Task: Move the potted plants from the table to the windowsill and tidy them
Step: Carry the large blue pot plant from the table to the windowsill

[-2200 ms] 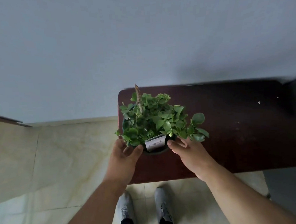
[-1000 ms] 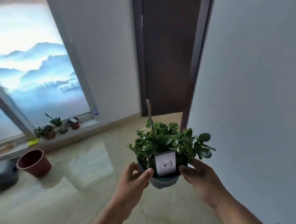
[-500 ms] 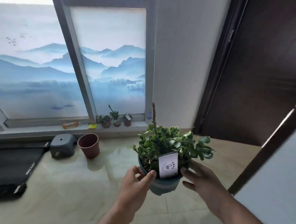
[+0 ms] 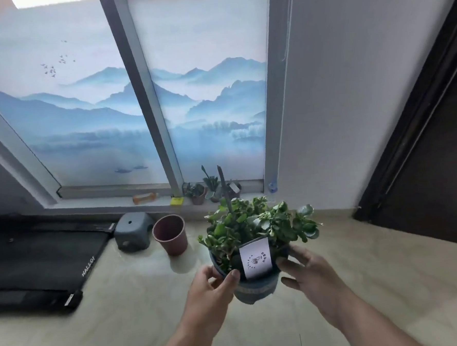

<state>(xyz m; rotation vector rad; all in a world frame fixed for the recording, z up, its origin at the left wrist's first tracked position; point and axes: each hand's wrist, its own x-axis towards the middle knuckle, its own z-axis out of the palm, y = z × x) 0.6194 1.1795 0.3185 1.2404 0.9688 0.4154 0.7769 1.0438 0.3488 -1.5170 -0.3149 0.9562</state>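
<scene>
Both hands, left hand [image 4: 211, 289] and right hand [image 4: 307, 272], are gripping the leafy green plant in its round blue-grey pot [image 4: 255, 286]. It's off the table now, heading toward the pale windowsill [image 4: 103, 200], where probably three small pots [image 4: 212, 190] are sitting.
</scene>
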